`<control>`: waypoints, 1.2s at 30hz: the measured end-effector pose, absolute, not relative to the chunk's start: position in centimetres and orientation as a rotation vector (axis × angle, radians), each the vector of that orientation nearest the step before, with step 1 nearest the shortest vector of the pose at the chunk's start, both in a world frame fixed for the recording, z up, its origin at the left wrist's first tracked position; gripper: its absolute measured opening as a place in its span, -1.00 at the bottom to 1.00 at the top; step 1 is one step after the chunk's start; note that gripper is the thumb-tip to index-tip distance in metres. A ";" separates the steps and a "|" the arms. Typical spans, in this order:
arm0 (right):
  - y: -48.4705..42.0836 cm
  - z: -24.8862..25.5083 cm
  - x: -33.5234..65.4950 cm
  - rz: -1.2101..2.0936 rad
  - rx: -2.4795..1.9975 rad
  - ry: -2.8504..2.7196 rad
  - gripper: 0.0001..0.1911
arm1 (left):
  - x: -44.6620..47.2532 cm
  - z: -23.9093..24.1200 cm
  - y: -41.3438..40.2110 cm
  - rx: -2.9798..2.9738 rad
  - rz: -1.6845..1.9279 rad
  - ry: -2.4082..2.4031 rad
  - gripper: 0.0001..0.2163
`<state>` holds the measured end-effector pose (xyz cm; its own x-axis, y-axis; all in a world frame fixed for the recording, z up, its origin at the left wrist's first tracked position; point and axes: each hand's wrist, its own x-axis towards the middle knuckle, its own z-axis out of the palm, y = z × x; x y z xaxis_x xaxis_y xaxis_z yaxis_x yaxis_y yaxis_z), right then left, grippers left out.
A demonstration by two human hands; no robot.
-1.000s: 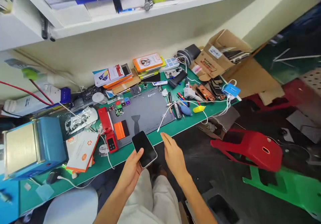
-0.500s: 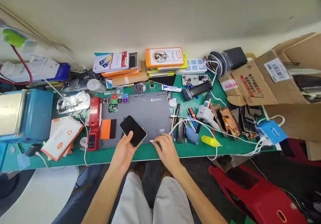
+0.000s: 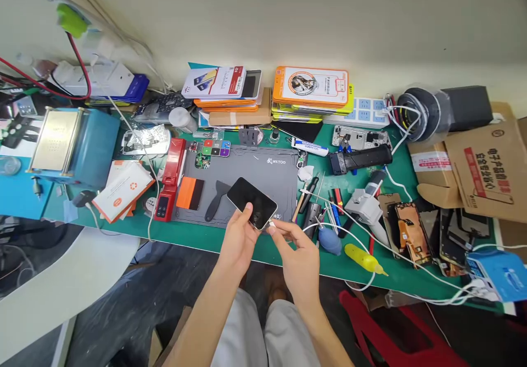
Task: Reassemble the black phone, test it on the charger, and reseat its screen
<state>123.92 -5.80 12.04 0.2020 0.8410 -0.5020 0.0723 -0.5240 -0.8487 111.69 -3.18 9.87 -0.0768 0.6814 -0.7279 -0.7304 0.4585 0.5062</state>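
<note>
My left hand is closed round the lower left end of a smartphone, thumb on its dark screen. The phone is tilted above a grey work mat. Between the thumb and fingers of my right hand is the white plug of a charging cable, right at the phone's lower edge. Whether the plug is seated in the port I cannot tell. A black plastic scraper lies on the mat left of the phone.
Right of the mat lie screwdrivers, a blue air blower, a yellow bottle and phone parts. A red device borders the mat's left side. Boxes are stacked along the wall. White cables cross the right side.
My right hand has brought the cable plug up to the phone's lower edge. The phone has shifted relative to the mat, showing the black scraper. The camera view has turned left.
</note>
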 end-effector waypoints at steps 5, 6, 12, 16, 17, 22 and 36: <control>-5.6 12.0 124.7 1.467 -1.751 -0.797 -0.75 | 112.2 10.2 -3.1 -0.029 1.177 1.168 -0.73; -5.4 11.9 124.9 1.490 -1.741 -0.786 -0.74 | 112.2 10.2 -3.0 -0.019 1.175 1.170 -0.72; -4.3 11.5 126.3 1.655 -1.718 -0.742 -0.74 | 112.0 10.1 -3.0 0.088 1.127 1.237 -0.70; -4.3 10.9 126.7 1.721 -1.736 -0.704 -0.63 | 111.7 10.0 -3.1 0.185 1.074 1.319 -0.70; -4.5 10.6 126.7 1.720 -1.742 -0.693 -0.56 | 111.7 10.0 -3.0 0.209 1.063 1.332 -0.68; -5.6 9.5 126.2 1.717 -1.740 -0.657 -0.28 | 111.7 9.3 -2.8 0.307 1.015 1.339 -0.56; -5.3 5.9 125.1 1.751 -1.667 -0.870 -0.34 | 109.3 4.9 -2.4 0.313 0.938 1.187 -0.60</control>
